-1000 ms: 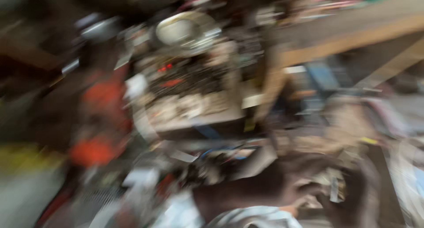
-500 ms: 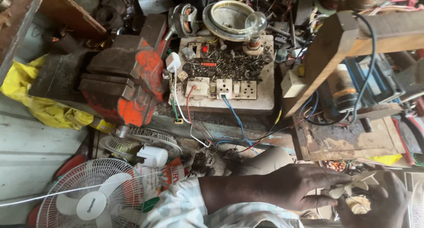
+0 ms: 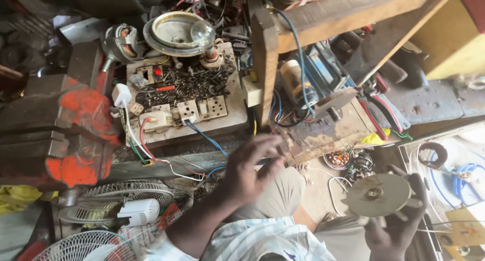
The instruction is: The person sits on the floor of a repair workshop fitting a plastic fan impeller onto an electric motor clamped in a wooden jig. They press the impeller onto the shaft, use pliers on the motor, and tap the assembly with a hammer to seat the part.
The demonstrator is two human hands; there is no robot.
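Clutter everywhere on this repair bench: the person's right hand [image 3: 399,225] grips a round, dusty metal disc [image 3: 378,194] by its edge at about four o'clock from the middle of the view, fingers clamped around the rim. The left hand [image 3: 250,167] hangs open and empty just below centre, fingers spread, touching nothing, near the wooden switchboard [image 3: 187,102] with its sockets and heap of loose screws. An orange vise [image 3: 65,134] sits at nine o'clock, white fan grilles [image 3: 83,246] at seven. The disc looks freed from whatever housed it; nothing is fitted to it yet.
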